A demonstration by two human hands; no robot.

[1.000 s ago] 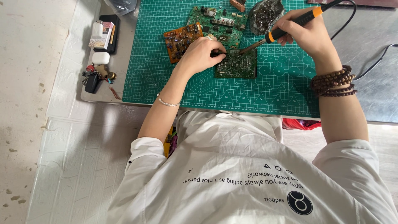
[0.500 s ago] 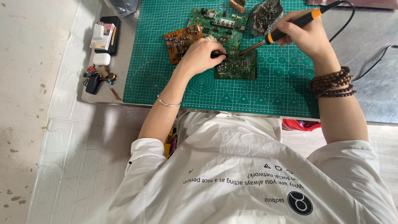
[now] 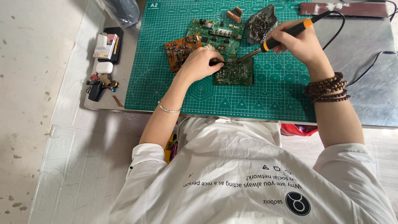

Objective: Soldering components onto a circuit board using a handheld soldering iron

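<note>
A small dark green circuit board (image 3: 234,74) lies on the green cutting mat (image 3: 273,95). My left hand (image 3: 200,63) rests at the board's left edge, fingers pinched on a thin dark tool that touches the board. My right hand (image 3: 299,42) grips a soldering iron (image 3: 277,38) with a black and orange handle, its metal tip angled down to the board's top edge. A black cord runs from the iron toward the back right.
An orange-brown board (image 3: 181,50), a larger green board (image 3: 215,34), a grey crumpled lump (image 3: 260,25) and a small brown part (image 3: 234,15) lie behind. Keys (image 3: 98,86), a white case and a phone sit left of the mat. Grey metal tabletop (image 3: 373,83) extends right.
</note>
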